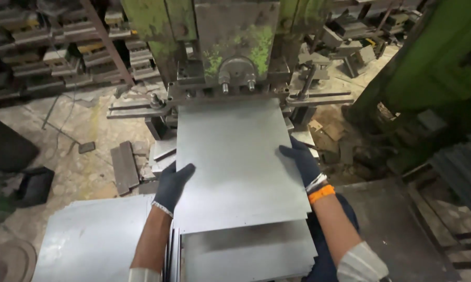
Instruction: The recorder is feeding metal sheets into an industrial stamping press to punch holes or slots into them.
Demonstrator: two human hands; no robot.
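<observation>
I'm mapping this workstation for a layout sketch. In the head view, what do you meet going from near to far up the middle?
Stack of metal sheets → top metal sheet, held at its edges by the left hand and right hand → green press machine.

A flat, rectangular grey metal sheet (235,162) lies level, its far edge under the green press (235,47). Gloved hands grip its left and right edges. Its near edge overlaps a stack of like sheets (246,256) below.
</observation>
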